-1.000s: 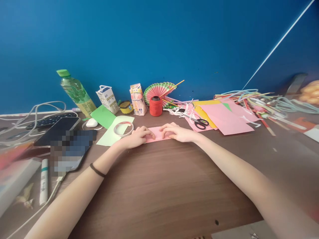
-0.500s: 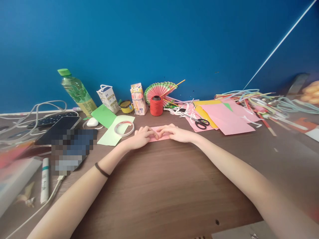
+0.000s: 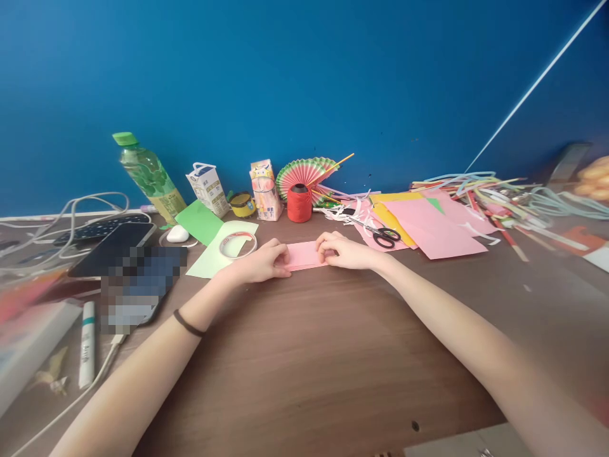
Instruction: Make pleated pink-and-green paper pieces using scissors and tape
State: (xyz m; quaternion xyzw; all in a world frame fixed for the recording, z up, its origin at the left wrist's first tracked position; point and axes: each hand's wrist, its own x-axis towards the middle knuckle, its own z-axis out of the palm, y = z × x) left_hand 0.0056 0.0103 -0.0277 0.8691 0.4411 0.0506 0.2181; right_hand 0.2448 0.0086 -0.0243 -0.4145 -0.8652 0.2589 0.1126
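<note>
A narrow folded strip of pink paper [image 3: 303,255] lies on the table between my hands. My left hand [image 3: 266,261] grips its left end, the fingers curled over it and the thumb at the near edge. At the right end, my right hand [image 3: 342,251] pinches the strip with bent fingers. The strip's middle shows bare, while both its ends are partly hidden under the fingers. Close to my left hand, a roll of tape [image 3: 255,244] rests on a pale green sheet of paper [image 3: 205,265].
Behind stand a red thread spool [image 3: 299,206], a folded paper fan [image 3: 299,172], two cartons and a green bottle [image 3: 150,171]. Scissors [image 3: 386,237] lie among pink and yellow sheets to the right. Phones, cables and a marker [image 3: 87,343] occupy the left side.
My hands have moved apart from the middle of the pink paper toward its two ends, leaving the middle uncovered. The paper stays in about the same place.
</note>
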